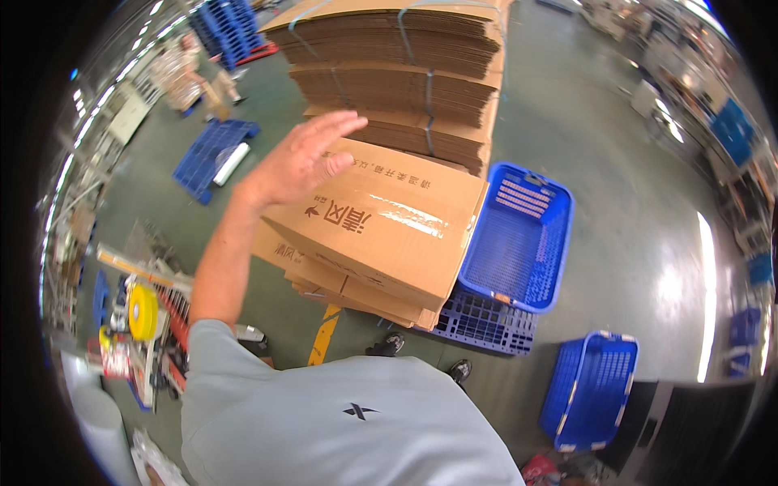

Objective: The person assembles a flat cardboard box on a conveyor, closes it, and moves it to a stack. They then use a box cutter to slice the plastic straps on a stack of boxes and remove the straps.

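A closed cardboard box (395,225), with clear tape and printing on its top, rests on a low stack of flattened cartons (340,282). Over the box's far left corner is my left hand (310,158), its fingers extended and somewhat apart, with nothing held; whether it touches the box cannot be told. My right hand is out of view. Behind the box rises a tall pile of strapped flat cartons (395,42). To the right of the box a blue plastic basket (516,231) sits on a dark blue pallet (486,325).
Another blue basket (589,389) stands at lower right. A trolley with a yellow tape roll (143,311) and tools is at left. Farther off are a blue pallet (209,152), a person (209,73) beside wrapped goods, and stacked blue pallets (225,27).
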`<state>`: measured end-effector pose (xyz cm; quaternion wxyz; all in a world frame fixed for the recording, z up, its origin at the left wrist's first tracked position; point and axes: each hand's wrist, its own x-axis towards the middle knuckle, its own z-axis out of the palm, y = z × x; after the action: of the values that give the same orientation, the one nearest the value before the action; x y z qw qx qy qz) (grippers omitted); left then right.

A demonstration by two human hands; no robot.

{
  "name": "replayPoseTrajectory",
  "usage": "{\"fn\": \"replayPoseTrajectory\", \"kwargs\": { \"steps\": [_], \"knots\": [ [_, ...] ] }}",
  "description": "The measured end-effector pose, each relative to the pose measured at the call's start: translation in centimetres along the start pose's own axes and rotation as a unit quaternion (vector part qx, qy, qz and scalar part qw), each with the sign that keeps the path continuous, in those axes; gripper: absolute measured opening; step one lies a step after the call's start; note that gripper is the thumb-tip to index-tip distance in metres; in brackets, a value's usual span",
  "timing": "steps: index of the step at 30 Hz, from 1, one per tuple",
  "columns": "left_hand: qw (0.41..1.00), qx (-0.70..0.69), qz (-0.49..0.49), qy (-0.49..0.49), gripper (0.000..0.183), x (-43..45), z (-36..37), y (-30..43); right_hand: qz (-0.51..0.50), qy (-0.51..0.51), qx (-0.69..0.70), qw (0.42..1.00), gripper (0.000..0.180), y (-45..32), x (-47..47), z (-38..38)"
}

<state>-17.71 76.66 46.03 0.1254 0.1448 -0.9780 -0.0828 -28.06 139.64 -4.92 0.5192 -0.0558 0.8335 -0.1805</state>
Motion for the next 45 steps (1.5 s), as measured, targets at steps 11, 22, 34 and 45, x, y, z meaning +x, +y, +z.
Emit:
{"fn": "replayPoseTrajectory", "kwargs": {
  "steps": [11,22,34,45],
  "knots": [
    [0.867,-0.348,-0.199,0.296,0.038,-2.6,6.0,-0.8,-0.140,-0.038,-0.056,0.988,0.023,-7.6,8.6,-10.0],
    [0.688,-0.526,-0.181,0.465,0.027,-4.7,6.6,-3.3,-0.168,-0.090,-0.157,0.969,0.023,-8.2,7.0,-6.5],
    [0.871,-0.230,-0.205,0.383,0.018,-11.2,0.5,-2.1,-0.164,-0.098,-0.199,0.961,0.023,-7.6,6.4,-7.1],
    [0.898,0.002,-0.191,0.396,0.023,-12.2,7.7,-2.2,-0.162,-0.118,-0.224,0.954,0.024,-7.5,6.8,-7.3]
  ]
}}
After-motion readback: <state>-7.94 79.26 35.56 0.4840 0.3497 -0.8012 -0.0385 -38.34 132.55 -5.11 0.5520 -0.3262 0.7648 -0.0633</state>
